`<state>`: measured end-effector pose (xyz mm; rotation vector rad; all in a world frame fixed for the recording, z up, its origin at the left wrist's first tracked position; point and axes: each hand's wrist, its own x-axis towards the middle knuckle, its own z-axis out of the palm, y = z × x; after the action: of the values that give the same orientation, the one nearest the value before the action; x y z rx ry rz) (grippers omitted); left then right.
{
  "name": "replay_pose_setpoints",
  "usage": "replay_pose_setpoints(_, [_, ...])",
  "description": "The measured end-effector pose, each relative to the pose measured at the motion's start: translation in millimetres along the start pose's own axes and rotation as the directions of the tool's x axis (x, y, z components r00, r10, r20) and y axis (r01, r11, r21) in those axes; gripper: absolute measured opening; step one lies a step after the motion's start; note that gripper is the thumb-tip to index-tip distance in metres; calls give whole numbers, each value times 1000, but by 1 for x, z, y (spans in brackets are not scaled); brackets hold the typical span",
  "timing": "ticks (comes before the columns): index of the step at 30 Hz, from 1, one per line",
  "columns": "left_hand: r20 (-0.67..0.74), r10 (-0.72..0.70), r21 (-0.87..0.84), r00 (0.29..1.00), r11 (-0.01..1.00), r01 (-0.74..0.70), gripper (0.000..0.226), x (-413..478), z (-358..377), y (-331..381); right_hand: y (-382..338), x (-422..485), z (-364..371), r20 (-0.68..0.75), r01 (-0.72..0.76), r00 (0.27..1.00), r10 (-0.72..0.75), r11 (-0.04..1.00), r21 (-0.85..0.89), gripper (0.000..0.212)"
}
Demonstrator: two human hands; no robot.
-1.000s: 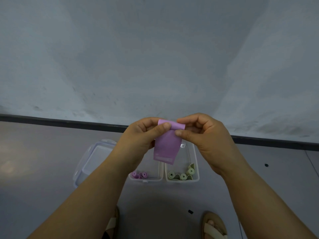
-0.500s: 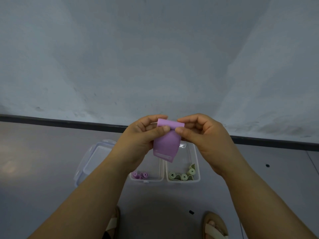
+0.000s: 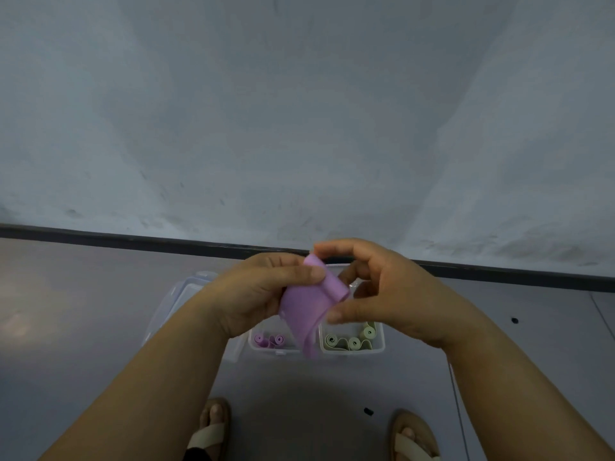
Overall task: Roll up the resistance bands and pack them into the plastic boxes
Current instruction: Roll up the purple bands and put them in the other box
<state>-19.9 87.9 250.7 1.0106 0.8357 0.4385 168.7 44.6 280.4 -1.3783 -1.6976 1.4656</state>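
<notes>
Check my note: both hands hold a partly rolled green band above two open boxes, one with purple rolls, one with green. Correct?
Not quite: the head view shows the band in the left hand and right hand is purple, not green. The rest stands: partly rolled, above the box of purple rolls and the box of green rolls.

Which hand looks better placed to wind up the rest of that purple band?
Probably the right hand: its forefinger and thumb bracket the rolled end of the purple band. The left hand pinches the flat part under its thumb, steadying it while the tail hangs loose.
</notes>
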Motion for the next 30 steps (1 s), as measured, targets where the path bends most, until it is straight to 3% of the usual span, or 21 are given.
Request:
replay_pose_setpoints(6, [169,-43,-20,985,999,47,41,-1,1,-1,-4,-2,1,76,15,997,-10,997,-70,59])
replay_pose_setpoints(10, [241,-55,-41,969,997,67,41,-3,0,0,-6,-3,0,129,17,992,-5,996,-91,61])
replay_pose_setpoints(17, [258,-42,-54,965,997,58,44,-3,2,0,-8,-5,-1,49,58,997,-55,996,-61,53])
replay_pose_setpoints(24, [188,-63,-53,980,996,74,50,-1,3,-1,-5,-4,0,-27,90,995,-93,990,-106,53])
replay_pose_setpoints(30, [108,-68,14,992,998,67,53,-1,1,-1,-5,-2,1,30,121,993,-117,975,-187,57])
